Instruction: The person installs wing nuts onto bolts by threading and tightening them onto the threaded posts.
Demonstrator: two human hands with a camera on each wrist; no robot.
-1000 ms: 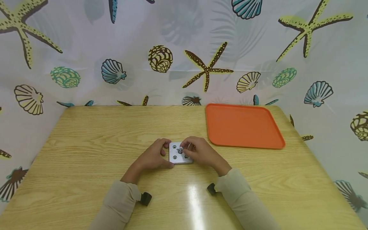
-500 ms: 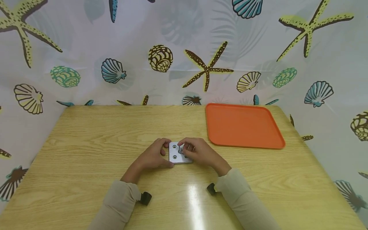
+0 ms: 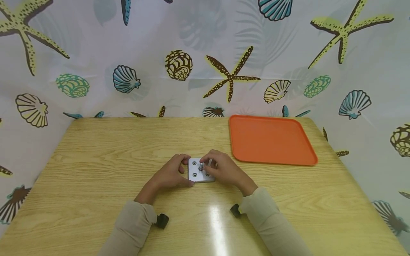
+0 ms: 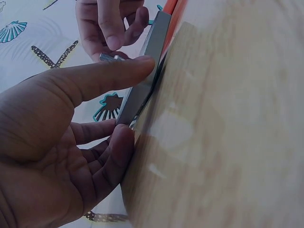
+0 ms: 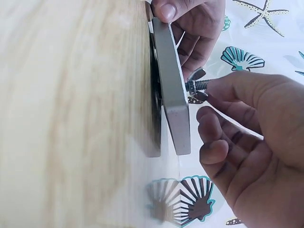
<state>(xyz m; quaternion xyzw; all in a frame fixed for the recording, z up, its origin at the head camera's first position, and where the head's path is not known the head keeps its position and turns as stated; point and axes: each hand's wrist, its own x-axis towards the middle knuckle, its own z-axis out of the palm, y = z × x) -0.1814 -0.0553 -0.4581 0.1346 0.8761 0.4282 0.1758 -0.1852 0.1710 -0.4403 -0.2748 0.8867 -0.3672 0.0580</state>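
A silver metal plate (image 3: 195,170) with countersunk holes lies flat near the middle of the table. From its centre a threaded bolt (image 5: 203,85) sticks up, carrying a wing nut (image 5: 197,74) low on the thread, close to the plate. My left hand (image 3: 173,173) grips the plate's left side, thumb at the near edge and fingers at the far edge. My right hand (image 3: 225,169) is at the wing nut with thumb and index finger, its other fingers curled beside the plate. The right fingertips partly cover the nut and the plate's right side in the head view.
An orange tray (image 3: 272,140) lies at the back right of the wooden table (image 3: 112,149). A white cloth (image 3: 144,32) printed with shells and starfish hangs behind and at both sides. A black wrist mount (image 3: 162,221) shows at the left cuff, another at the right.
My right thumb and index finger have shifted around the bolt, the index reaching over it and then drawing back; the wing nut's wings have turned. The left hand and plate have stayed put.
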